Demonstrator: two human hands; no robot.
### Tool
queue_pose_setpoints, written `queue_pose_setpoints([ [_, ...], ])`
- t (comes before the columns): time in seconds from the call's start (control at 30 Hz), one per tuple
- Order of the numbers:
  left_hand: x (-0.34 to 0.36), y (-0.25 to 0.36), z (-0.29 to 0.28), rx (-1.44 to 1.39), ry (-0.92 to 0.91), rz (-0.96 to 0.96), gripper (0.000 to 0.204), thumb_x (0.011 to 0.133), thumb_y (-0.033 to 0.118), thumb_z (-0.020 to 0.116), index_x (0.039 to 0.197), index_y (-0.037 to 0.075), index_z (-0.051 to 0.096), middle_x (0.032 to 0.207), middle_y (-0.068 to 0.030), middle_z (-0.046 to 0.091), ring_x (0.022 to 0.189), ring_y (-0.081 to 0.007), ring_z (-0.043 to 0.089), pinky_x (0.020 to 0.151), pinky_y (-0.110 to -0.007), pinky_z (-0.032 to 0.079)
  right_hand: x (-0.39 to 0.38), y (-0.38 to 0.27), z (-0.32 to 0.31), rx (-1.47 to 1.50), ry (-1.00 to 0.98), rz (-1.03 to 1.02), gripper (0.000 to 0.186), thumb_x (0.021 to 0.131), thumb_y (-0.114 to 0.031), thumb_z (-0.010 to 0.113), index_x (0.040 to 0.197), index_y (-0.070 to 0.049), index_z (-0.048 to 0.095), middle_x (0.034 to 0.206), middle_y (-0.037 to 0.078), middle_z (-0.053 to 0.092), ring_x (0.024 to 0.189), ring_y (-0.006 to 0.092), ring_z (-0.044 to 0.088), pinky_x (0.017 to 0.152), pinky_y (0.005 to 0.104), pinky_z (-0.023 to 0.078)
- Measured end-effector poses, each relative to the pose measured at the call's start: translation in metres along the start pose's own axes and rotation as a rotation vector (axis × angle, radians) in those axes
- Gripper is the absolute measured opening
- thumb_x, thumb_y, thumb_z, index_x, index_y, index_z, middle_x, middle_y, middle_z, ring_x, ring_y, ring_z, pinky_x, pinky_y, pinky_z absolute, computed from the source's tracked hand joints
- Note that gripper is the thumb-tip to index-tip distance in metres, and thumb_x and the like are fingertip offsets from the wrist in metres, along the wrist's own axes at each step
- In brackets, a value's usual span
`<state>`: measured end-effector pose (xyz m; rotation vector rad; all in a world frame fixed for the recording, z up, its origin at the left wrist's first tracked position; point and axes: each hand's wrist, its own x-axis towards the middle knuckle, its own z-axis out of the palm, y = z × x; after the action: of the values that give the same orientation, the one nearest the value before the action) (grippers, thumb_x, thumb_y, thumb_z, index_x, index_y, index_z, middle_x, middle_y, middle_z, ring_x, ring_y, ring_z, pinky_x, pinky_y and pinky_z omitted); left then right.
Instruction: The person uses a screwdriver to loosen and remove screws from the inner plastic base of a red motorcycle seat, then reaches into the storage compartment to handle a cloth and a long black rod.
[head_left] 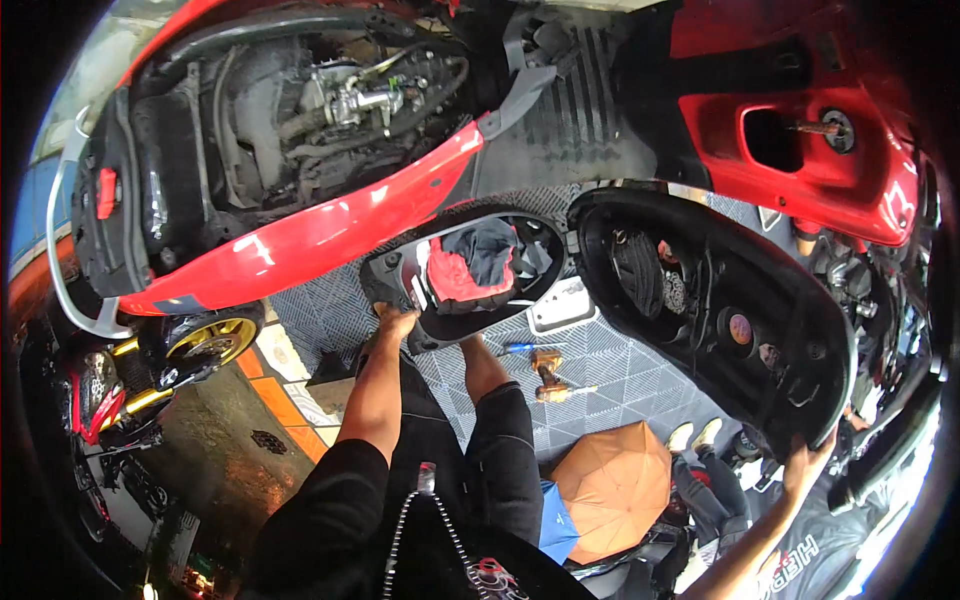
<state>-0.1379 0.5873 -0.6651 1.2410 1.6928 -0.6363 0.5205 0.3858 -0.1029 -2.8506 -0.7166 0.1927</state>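
Observation:
My left hand (398, 322) grips the near left end of a black under-seat storage bin (388, 275), which holds red and black cloth (465, 280). Hinged to its right end is the scooter seat (730, 380), opened out with its dark underside facing up and some black items tucked into it. My right hand (808, 462) holds the seat's far right end at the lower right. Above both parts stands a red scooter (270, 245), its seat opening bare, with metal engine parts and hoses showing inside.
A blue screwdriver (520, 348) and a drill (548, 372) lie on grey floor tiles (630, 390). An orange umbrella (610, 480), a blue one (555, 525) and another person's legs (700, 490) are at lower right. A motorbike with gold rims (210, 345) stands left; more bikes crowd the right.

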Motion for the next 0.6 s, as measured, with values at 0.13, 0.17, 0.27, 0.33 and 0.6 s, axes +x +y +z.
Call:
queue_pose_setpoints([
  [0.13, 0.023, 0.027, 0.009, 0.068, -0.105, -0.072, 0.078, 0.08, 0.054, 0.063, 0.134, -0.001, 0.052, 0.145, -0.0278, 0.04, 0.135, -0.0373, 0.039, 0.113, -0.043, 0.026, -0.006, 0.003, -0.024, 0.151, -0.046, 0.032, 0.075, 0.078, -0.007, 0.068, 0.144, 0.002, 0.033, 0.137, 0.014, 0.045, 0.124, 0.0241, 0.043, 0.108, 0.0363, 0.029],
  [0.17, 0.025, 0.033, 0.016, 0.09, -0.04, -0.136, 0.08, 0.079, 0.057, 0.062, 0.132, -0.002, 0.053, 0.142, -0.0279, 0.043, 0.132, -0.0393, 0.042, 0.112, -0.044, 0.026, -0.006, 0.002, -0.027, 0.134, -0.048, 0.029, 0.075, 0.078, -0.007, 0.068, 0.144, 0.002, 0.033, 0.137, 0.014, 0.045, 0.124, 0.0241, 0.043, 0.108, 0.0363, 0.029],
  [0.27, 0.023, 0.047, 0.026, 0.03, 0.103, -0.261, 0.073, 0.079, 0.058, 0.059, 0.124, 0.001, 0.06, 0.128, -0.0266, 0.055, 0.123, -0.0401, 0.051, 0.107, -0.042, 0.034, -0.004, 0.007, -0.041, 0.117, -0.153, 0.022, 0.079, 0.078, -0.017, 0.072, 0.144, 0.001, 0.032, 0.136, 0.014, 0.045, 0.125, 0.0239, 0.043, 0.108, 0.0365, 0.029],
  [0.33, 0.006, 0.079, 0.028, 0.119, 0.029, -0.206, 0.064, 0.081, 0.053, 0.057, 0.118, 0.001, 0.064, 0.122, -0.0222, 0.062, 0.119, -0.036, 0.056, 0.102, -0.043, 0.041, -0.004, 0.025, -0.062, 0.08, -0.148, 0.047, 0.079, 0.078, -0.016, 0.072, 0.144, 0.0, 0.032, 0.137, 0.014, 0.045, 0.125, 0.0238, 0.043, 0.108, 0.0366, 0.029],
  [0.6, -0.048, 0.109, -0.03, 0.002, 0.053, -0.069, 0.053, 0.077, 0.043, 0.071, 0.099, -0.005, 0.069, 0.102, -0.0279, 0.068, 0.104, -0.0383, 0.065, 0.091, -0.039, 0.047, -0.046, -0.038, -0.039, 0.144, -0.189, 0.005, 0.078, 0.074, -0.006, 0.065, 0.144, 0.001, 0.034, 0.138, 0.013, 0.045, 0.125, 0.0227, 0.043, 0.108, 0.0353, 0.03],
])
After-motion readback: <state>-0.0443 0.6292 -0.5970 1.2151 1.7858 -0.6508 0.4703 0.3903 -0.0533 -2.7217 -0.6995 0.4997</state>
